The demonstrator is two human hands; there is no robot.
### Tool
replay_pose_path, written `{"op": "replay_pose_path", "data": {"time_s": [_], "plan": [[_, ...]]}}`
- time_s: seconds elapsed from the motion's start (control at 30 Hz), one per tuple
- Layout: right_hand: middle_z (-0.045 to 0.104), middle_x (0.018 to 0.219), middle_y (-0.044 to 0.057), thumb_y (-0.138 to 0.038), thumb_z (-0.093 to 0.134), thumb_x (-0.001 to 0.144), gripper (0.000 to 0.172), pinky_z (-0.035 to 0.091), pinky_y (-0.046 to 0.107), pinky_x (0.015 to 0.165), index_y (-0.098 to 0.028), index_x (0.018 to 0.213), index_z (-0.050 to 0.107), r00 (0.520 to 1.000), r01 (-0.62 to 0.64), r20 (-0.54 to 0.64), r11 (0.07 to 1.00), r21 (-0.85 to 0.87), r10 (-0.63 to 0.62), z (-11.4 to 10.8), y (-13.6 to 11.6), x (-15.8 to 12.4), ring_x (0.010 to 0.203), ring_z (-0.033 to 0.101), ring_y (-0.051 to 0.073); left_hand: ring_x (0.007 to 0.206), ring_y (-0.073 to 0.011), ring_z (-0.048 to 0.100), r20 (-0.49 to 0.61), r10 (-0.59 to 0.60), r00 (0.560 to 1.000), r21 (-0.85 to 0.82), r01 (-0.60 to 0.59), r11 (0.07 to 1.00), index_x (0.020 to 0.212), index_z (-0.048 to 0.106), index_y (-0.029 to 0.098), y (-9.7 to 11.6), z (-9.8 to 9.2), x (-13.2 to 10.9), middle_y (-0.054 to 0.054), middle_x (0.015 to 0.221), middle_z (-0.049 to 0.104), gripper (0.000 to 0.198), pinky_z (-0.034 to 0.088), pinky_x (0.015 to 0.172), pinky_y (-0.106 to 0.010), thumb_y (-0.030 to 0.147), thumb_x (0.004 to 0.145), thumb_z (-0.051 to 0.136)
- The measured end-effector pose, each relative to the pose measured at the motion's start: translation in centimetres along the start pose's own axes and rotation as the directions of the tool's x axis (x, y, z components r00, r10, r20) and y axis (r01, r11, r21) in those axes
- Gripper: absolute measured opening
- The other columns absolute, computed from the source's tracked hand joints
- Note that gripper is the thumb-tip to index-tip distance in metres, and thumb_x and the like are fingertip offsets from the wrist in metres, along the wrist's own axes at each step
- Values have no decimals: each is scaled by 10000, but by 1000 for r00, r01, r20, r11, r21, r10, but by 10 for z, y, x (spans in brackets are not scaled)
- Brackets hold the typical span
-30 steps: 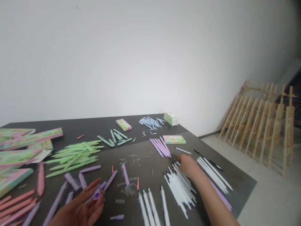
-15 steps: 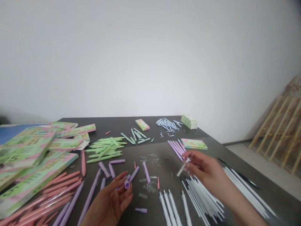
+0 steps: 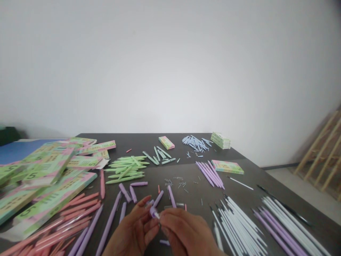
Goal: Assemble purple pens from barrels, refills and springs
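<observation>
My left hand (image 3: 133,227) is closed around a short purple pen barrel (image 3: 153,212), its open end facing right. My right hand (image 3: 186,229) meets it there, fingertips pinching a small whitish piece (image 3: 157,216) at the barrel's mouth. Whether the piece is inside the barrel or only touching it, I cannot tell, and the right fingers hide most of it. Loose purple barrels (image 3: 125,192) lie just beyond my left hand, and another purple barrel (image 3: 172,196) lies past my right fingertips. Clear plastic pieces (image 3: 180,205) show partly behind my right hand.
Flattened or stacked printed boxes (image 3: 50,167) and pink pen parts (image 3: 71,220) cover the left. Green pens (image 3: 126,169) lie beyond. White refills (image 3: 237,224) and finished-looking purple pens (image 3: 210,174) are at right, a box (image 3: 227,166) behind. Tiny springs (image 3: 181,185) lie mid-table.
My right hand has moved left and nearer from beside the purple pens, bringing the small whitish piece to the barrel in my left hand. The view has shifted slightly.
</observation>
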State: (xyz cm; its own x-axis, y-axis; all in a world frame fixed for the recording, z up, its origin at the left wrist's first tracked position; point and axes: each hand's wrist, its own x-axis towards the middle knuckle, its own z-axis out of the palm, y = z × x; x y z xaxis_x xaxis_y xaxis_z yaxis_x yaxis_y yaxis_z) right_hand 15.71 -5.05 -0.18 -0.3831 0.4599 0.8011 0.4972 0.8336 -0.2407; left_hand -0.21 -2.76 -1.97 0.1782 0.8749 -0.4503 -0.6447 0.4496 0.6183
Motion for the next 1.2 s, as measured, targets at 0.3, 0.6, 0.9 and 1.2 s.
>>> {"op": "replay_pose_path", "data": {"time_s": [0.3, 0.6, 0.9, 1.2], "plan": [[589, 590, 31, -152, 443, 836, 153, 406, 249, 421, -168, 790, 588, 999, 10, -40, 959, -284, -22, 21, -2, -3, 492, 539, 156, 572, -151, 652, -17, 14, 1000, -19, -15, 1000, 1031, 505, 166, -5, 2, -2, -32, 731, 652, 420, 536, 528, -257, -4, 669, 633], [572, 558, 14, -114, 435, 836, 180, 359, 284, 380, -177, 721, 557, 992, 69, -69, 917, -392, -104, 34, 2, -10, 454, 512, 153, 603, -181, 669, -16, 31, 999, -8, -31, 999, 1068, 513, 188, -6, 5, -2, -27, 759, 677, 500, 546, 528, -272, 0, 631, 666], [646, 904, 58, -198, 535, 816, 239, 475, 255, 656, -176, 1051, 574, 957, -213, 133, 937, -278, 258, -2, 20, 1, 810, 597, 184, 597, -168, 679, -152, 74, 986, -29, -79, 996, 943, 551, 114, 4, 1, 5, -73, 744, 670, 301, 577, 514, -248, -80, 717, 508], [679, 813, 105, -314, 683, 672, 215, 408, 274, 598, -160, 822, 666, 374, -662, 149, 376, -649, 916, -53, 113, -27, 753, 635, 238, 583, -138, 672, -185, 85, 979, -33, -93, 995, 915, 555, 105, 6, 2, 4, -60, 744, 647, 230, 587, 532, -230, -49, 773, 462]]}}
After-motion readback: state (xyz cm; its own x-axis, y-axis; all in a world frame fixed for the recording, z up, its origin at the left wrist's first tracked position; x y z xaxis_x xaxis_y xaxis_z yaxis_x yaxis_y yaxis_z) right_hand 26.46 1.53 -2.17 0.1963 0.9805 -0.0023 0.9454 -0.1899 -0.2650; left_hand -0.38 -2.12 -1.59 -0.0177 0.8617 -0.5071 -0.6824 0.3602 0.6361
